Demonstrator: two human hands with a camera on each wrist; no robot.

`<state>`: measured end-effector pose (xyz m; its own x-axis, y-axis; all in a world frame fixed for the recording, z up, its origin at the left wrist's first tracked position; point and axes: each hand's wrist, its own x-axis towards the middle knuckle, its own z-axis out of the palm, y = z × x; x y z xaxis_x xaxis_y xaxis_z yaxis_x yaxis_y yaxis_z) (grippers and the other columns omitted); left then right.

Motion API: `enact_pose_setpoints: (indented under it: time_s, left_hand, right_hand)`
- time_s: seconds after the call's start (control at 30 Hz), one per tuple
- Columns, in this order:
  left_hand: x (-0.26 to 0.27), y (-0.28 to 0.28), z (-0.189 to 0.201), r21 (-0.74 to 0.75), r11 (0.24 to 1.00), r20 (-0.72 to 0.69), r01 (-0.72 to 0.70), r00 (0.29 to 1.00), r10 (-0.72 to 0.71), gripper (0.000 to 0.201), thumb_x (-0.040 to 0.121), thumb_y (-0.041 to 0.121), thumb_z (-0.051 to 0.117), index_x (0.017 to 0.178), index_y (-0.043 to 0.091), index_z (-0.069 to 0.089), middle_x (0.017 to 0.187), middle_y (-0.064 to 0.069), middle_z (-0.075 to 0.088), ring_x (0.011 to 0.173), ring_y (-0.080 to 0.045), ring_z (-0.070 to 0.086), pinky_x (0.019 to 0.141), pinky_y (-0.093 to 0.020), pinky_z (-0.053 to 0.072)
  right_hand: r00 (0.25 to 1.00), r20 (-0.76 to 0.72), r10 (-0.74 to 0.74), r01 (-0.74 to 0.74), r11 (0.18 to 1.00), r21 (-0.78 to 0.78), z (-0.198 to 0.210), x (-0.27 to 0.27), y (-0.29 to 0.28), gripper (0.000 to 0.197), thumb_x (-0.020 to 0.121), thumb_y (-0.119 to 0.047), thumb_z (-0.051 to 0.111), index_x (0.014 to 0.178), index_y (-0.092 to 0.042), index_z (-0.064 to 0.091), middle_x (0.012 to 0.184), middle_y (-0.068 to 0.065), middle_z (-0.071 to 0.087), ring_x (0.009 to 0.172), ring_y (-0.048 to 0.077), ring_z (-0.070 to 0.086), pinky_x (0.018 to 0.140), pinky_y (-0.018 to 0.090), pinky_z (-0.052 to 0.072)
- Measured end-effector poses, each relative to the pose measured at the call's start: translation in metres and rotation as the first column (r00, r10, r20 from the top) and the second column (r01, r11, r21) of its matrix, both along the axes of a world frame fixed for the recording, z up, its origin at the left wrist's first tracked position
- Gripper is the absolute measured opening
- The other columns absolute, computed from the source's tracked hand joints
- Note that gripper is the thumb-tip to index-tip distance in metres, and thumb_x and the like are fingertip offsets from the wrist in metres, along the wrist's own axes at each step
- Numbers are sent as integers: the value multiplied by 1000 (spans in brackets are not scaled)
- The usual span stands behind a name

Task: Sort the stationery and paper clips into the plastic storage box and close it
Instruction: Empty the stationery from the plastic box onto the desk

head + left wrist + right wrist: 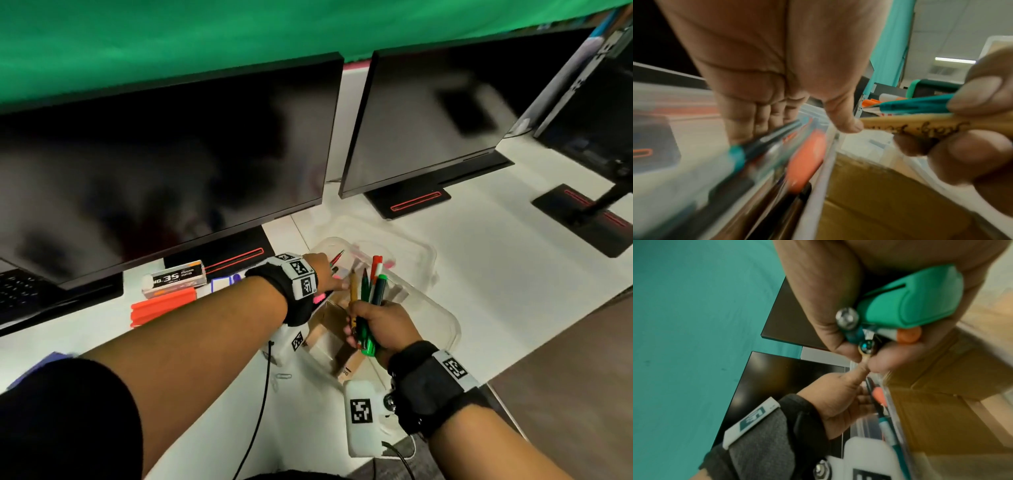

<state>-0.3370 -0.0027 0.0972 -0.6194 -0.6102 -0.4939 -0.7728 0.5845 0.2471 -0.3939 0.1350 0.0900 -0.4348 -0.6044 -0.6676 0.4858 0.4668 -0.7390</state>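
Note:
A clear plastic storage box (442, 308) with cardboard dividers (329, 329) stands open on the white desk. My right hand (380, 325) grips a bundle of pens, markers and a pencil (373, 284) upright over the box. The right wrist view shows that fist (838, 305) round a green marker (910, 301). My left hand (327, 272) reaches into the box's left side. Its straight fingers (764, 104) lie on several pens (760, 142) in a side compartment, and its thumb points at the printed pencil (910, 125). A red-green pen tip (337, 257) sticks out past the fingers.
A staples box (178, 277) and an orange item (161, 306) lie left of the box, under the left monitor (164, 164). Paper clips (282, 377) lie near the desk's front. A second monitor (428, 123) stands behind; a clear lid (376, 233) lies beyond the box.

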Motion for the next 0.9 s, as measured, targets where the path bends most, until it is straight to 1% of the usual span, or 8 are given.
enact_pose_setpoints:
  time_s: [0.07,0.17,0.3,0.4,0.47,0.67,0.77,0.9]
  left_hand:
    - [5,-5,1,-1,999,-92,-50,995,50,57,88,46,56,130,8,48,126,-13,58,115,-29,56,94,-33,44]
    - [21,-18,2,-32,980,-277,-194,944,178,28,89,20,56,117,18,59,123,-7,61,114,-25,56,91,-29,44]
    - [56,-25,2,-67,966,-170,-248,957,234,25,84,10,59,107,19,63,119,-5,63,108,-24,60,88,-28,48]
    - [77,-21,1,-64,979,-69,-194,979,190,29,85,12,60,114,16,65,119,-7,64,109,-26,61,90,-33,51]
    - [88,-16,1,-44,974,-104,-221,971,215,28,86,11,60,113,15,66,120,-6,64,109,-25,61,87,-31,50]
    - [114,-3,-4,178,922,-162,-345,914,373,17,82,5,61,95,13,68,93,-8,70,92,-27,69,80,-30,55]
    - [122,1,-10,230,898,-184,-375,890,418,10,83,6,62,88,15,64,73,-1,62,76,-23,66,80,-32,56]
    - [128,4,-15,275,882,-209,-382,872,442,7,83,14,66,87,18,62,77,-1,64,79,-24,67,81,-32,56]
  right_hand:
    - [1000,4,-6,6,1000,-24,2,7,-7,8,84,6,56,77,2,54,59,15,53,39,18,53,38,22,49]
    - [999,-14,33,-33,999,-36,4,17,-22,10,84,5,59,75,4,55,56,15,54,34,16,52,36,21,49]
    - [1000,-1,26,-26,999,-42,6,30,-43,6,84,4,60,86,6,55,61,19,53,40,22,54,38,25,51]
    - [996,-81,28,-28,1000,1,2,35,-57,20,79,-1,69,92,9,57,68,21,59,47,27,58,59,42,58]
    - [976,-208,57,-50,998,42,-5,36,-66,40,68,-14,78,94,11,62,86,23,67,70,35,66,81,53,56]
    - [867,-449,217,-147,972,185,-1,46,-75,40,78,-21,73,104,7,61,103,16,66,99,32,64,94,41,51]
    - [794,-523,311,-206,946,249,-1,48,-77,33,82,-15,67,105,8,62,99,16,64,99,29,62,84,29,48]
    - [759,-538,365,-247,927,281,-2,50,-78,28,80,-13,64,102,5,62,101,15,66,98,30,62,88,37,51]
